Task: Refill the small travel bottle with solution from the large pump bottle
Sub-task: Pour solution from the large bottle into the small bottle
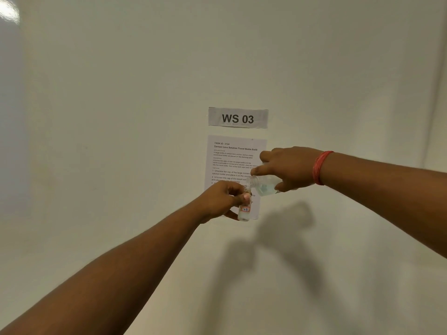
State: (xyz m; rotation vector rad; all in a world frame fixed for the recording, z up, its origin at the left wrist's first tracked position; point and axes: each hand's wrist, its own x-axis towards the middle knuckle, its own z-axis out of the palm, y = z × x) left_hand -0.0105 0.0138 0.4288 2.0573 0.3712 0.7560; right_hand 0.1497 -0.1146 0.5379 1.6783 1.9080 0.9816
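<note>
The small travel bottle stood upright in the air just below the middle of the view, in front of a pale wall, its clear body showing a little liquid at the bottom and a white label marked "7B" in red. The left hand held it, with fingers and thumb curled around its upper part. At about 1 o'clock from it, touching or nearly touching its open mouth, the threaded neck of the large bottle pointed down and to the left; that bottle was tilted almost on its side, uncapped, with pale bluish solution pooled inside. The right hand gripped it from above, fingers wrapped over its body, a red band on the wrist. Behind both bottles a printed instruction sheet was fixed to the wall, and at 12 o'clock above it a strip reading "WS 03". Shadows of the arms fell on the wall toward 5 o'clock.
</note>
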